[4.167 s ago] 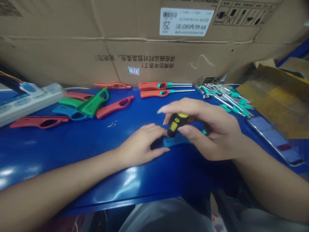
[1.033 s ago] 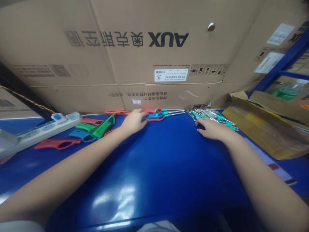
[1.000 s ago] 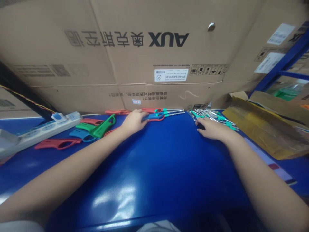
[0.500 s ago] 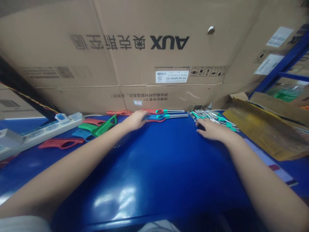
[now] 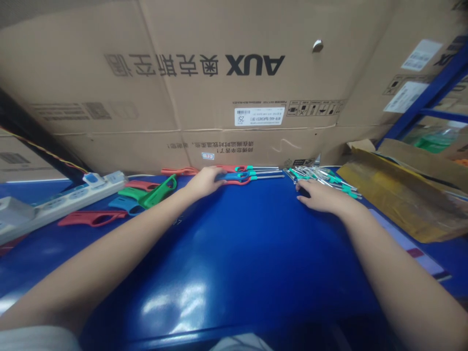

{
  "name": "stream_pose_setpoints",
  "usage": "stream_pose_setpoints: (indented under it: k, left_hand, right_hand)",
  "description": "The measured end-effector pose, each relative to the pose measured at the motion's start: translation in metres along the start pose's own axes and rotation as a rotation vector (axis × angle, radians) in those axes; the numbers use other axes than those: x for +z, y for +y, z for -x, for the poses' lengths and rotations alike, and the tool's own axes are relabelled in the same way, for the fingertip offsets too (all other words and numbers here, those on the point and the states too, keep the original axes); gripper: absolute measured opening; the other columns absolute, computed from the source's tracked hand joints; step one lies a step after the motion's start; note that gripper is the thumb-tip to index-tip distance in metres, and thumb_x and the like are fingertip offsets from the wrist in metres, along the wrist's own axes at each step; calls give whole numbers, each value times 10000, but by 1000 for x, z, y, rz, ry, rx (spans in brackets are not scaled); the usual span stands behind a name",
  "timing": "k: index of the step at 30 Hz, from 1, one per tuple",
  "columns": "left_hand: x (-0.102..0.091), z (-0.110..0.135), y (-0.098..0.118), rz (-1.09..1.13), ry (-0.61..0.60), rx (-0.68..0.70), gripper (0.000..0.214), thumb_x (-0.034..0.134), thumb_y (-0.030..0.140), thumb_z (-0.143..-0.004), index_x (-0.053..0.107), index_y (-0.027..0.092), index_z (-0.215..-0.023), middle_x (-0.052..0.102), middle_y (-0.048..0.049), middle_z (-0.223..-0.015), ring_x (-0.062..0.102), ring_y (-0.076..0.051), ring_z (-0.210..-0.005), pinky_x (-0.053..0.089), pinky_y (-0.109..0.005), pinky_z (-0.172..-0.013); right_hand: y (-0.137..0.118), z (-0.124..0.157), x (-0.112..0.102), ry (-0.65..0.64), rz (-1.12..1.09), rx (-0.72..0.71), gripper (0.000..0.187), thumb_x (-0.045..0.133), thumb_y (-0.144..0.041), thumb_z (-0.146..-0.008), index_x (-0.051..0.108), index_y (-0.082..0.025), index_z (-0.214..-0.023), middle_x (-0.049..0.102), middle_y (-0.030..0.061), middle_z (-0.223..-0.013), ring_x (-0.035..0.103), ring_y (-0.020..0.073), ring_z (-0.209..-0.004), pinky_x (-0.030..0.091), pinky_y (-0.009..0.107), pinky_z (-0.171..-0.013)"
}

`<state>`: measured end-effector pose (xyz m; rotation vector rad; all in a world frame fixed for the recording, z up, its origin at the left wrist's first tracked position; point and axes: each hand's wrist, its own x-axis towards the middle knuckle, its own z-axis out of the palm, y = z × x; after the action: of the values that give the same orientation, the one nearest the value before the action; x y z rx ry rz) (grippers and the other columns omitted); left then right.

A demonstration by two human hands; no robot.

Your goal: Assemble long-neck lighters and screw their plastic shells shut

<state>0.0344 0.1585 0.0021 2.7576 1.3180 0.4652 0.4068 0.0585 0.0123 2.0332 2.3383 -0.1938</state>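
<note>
My left hand [image 5: 206, 181] is closed over the handle of the front red stick lighter [image 5: 237, 182] at the back of the blue table. Beside that lighter lie a blue stick lighter [image 5: 239, 175] and another red stick lighter [image 5: 230, 168], their metal tubes pointing right. My fingers partly hide the handles. My right hand [image 5: 317, 195] rests at the near left side of a pile of metal lighter tubes with green ends [image 5: 325, 175]. Its thumb and forefinger are apart, and the fingertips touch the pile's edge.
Red, green and blue lighter handles [image 5: 157, 191] lie at the left, near a white power strip [image 5: 69, 200]. A brown-yellow package [image 5: 405, 195] sits at the right, over a flat, pale screen-like object [image 5: 405, 241]. Large cardboard [image 5: 204, 107] stands behind the table.
The front red lighter has turned slightly under my left hand, and its tube now shows apart from the blue lighter's. My right hand has hardly moved.
</note>
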Motion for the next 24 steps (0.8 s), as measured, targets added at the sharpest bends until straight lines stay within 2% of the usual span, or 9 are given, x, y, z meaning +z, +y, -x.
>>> stream_pose_setpoints:
  k: [5,12,18,21,24]
  left_hand:
    - [-4,4,10,-41,6,-29,356,629,365,-999,606,167,-1294,627,-111,-1301,656,-239,-1101,584,-455,-929]
    - [-9,7,22,-86,127,-37,269,651,352,-944,692,163,-1131,687,-115,-1129,634,-290,-1105,546,-428,-953]
    - [-10,7,23,-96,158,2,281,624,349,-941,689,201,-1171,687,-102,-1141,630,-291,-1112,529,-406,-951]
    - [-14,16,31,-111,169,13,291,604,333,-941,676,200,-1190,682,-110,-1172,621,-298,-1135,520,-417,-972]
    - [-20,35,40,-130,155,27,295,577,336,-953,667,201,-1200,682,-105,-1201,624,-288,-1132,518,-416,-985]
  right_hand:
    - [0,0,0,11,-7,-3,233,555,-323,-893,613,-216,-1092,673,130,-1191,674,289,-1046,511,389,-913]
    - [0,0,0,8,1,-8,243,531,-336,-906,607,-209,-1098,668,136,-1185,668,292,-1041,518,409,-912]
    - [-2,1,-1,20,18,-1,263,524,-355,-916,622,-213,-1114,667,130,-1182,671,282,-1015,525,406,-898]
    - [-4,3,-2,39,38,-4,279,523,-358,-919,649,-206,-1117,669,140,-1135,662,303,-1022,521,433,-912]
    - [-6,4,-4,78,69,-18,284,523,-349,-919,689,-197,-1091,656,164,-1090,629,358,-1073,496,502,-951]
